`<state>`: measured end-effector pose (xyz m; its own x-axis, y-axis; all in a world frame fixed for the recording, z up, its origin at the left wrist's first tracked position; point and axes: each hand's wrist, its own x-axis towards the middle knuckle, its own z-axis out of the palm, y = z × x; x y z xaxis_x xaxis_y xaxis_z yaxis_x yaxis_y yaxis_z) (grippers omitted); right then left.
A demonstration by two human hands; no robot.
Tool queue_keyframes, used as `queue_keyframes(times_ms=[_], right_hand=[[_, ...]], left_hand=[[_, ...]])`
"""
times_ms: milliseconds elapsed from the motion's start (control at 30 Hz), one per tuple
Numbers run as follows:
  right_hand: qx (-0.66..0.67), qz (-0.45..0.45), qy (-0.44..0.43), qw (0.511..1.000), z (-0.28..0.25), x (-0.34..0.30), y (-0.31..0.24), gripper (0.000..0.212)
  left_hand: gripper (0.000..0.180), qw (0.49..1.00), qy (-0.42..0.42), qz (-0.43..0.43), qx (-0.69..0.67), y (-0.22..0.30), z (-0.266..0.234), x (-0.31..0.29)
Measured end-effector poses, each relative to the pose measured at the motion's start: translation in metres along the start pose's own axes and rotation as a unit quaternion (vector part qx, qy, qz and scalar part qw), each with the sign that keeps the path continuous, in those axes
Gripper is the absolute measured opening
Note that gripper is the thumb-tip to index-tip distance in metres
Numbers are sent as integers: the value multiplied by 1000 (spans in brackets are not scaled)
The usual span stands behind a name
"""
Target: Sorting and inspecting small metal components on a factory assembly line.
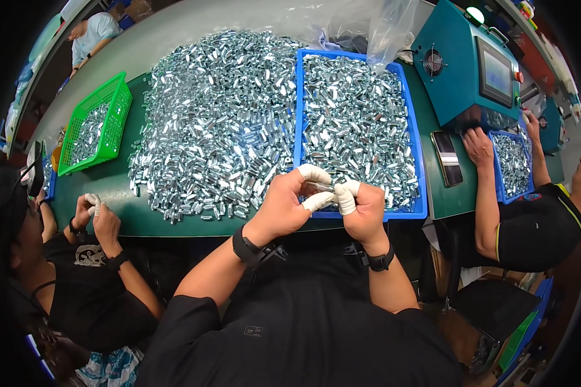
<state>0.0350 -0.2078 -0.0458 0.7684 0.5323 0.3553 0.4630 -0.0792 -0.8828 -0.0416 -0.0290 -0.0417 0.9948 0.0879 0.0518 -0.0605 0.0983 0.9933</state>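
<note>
My left hand [283, 205] and my right hand [365, 214] meet over the near edge of a blue tray [423, 187]. White covers wrap the thumb and forefinger of each. The left thumb and forefinger close on a small shiny metal piece [320, 186], its far end toward the right fingertips. My right fingers are pinched together beside it; what they hold is hidden. Many similar silvery metal pieces [355, 122] fill the tray. A wide heap of metal pieces [216, 122] lies on the green table left of it.
A green basket [124, 103] of pieces stands at left, near a co-worker's hands [100, 216]. At right are a phone [447, 158], a teal machine [461, 71] with a screen, and another co-worker's hand [478, 146] by a smaller blue tray [498, 187]. Clear plastic bag [388, 39] lies behind.
</note>
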Motion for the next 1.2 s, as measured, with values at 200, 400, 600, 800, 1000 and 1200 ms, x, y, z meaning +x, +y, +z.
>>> queue_keyframes(times_ms=[200, 400, 600, 800, 1000, 1200], right_hand=[[-54, -78, 58, 994, 3, -4, -6, 15], [-57, -96, 95, 989, 6, -5, -1, 20], [43, -33, 125, 991, 5, -13, 5, 25], [49, -25, 109, 993, 1, -16, 10, 27], [35, -24, 103, 994, 2, -14, 11, 18], [26, -24, 98, 995, 3, -12, 10, 16]], left_hand=[[11, 1000, 2, -6, 30, 16, -3, 2], [6, 996, 44, 9, 75, 15, 4, 7], [12, 991, 77, -45, 104, 22, -29, 15], [26, 980, 41, 74, 179, 24, -31, 27], [33, 755, 159, 156, 616, -1, -83, 35], [25, 756, 127, 96, 635, 3, -89, 33]])
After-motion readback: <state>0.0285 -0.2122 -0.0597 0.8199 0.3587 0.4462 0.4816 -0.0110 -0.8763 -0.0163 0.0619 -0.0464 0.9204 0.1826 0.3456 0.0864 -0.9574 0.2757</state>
